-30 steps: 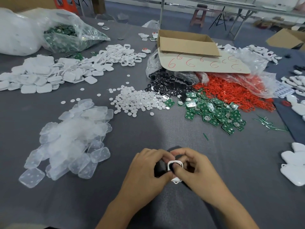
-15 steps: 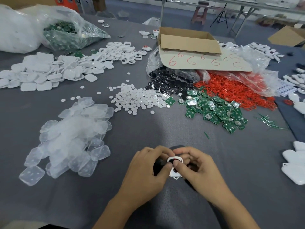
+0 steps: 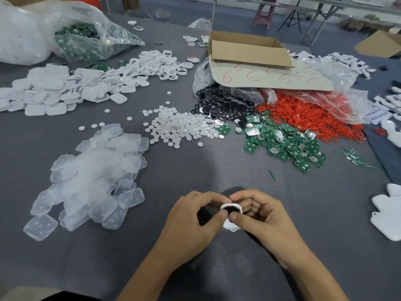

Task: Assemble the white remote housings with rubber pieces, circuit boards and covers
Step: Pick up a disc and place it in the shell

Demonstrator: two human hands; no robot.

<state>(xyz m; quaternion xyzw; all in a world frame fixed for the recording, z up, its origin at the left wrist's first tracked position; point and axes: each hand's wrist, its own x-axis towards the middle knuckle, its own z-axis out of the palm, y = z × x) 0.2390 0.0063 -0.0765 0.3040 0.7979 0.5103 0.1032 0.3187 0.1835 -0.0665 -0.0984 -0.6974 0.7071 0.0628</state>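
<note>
A small white remote housing (image 3: 230, 224) with a black rubber piece in its window is held just above the grey table near the front middle. My left hand (image 3: 193, 220) and my right hand (image 3: 263, 220) both pinch it, thumbs pressing on its face, fingers curled behind. Green circuit boards (image 3: 282, 144) lie in a heap at centre right. Black rubber pieces (image 3: 217, 105) and red rubber rings (image 3: 303, 114) spill from bags behind them. White housings (image 3: 156, 64) and white covers (image 3: 43, 94) are piled at far left.
Clear plastic pads (image 3: 93, 174) are heaped at left, white discs (image 3: 180, 127) in the middle. An open cardboard box (image 3: 245, 48) stands at the back, big plastic bags (image 3: 76, 33) at far left. More white parts (image 3: 388, 213) lie at the right edge.
Both hands have stayed on the housing and turned it slightly; my thumbs now press lower on its face. The view has shifted a little.
</note>
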